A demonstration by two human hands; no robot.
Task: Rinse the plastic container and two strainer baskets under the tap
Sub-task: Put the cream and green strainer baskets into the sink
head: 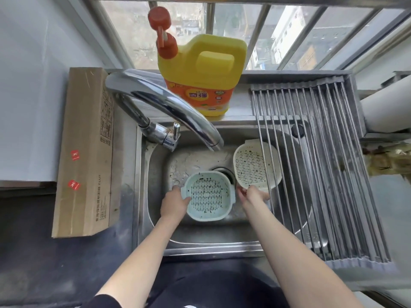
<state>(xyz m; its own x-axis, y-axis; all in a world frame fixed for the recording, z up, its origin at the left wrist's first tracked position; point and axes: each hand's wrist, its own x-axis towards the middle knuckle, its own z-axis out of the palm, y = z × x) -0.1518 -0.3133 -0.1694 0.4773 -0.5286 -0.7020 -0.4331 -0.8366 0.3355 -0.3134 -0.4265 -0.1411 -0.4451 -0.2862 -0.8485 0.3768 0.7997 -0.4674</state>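
Strainer baskets both in the sink, both still flecked with dark bits. Blue basket: left hand grips its rim, fingers curled over the edge. White basket: tilted just beyond the right hand, whose fingers pinch its near rim; part of it sits under the drying rack. Tap spout ends above and beyond both hands; no water stream visible. Plastic container: not seen. Judgement: rinsing hardly begun; both baskets and the container remain.
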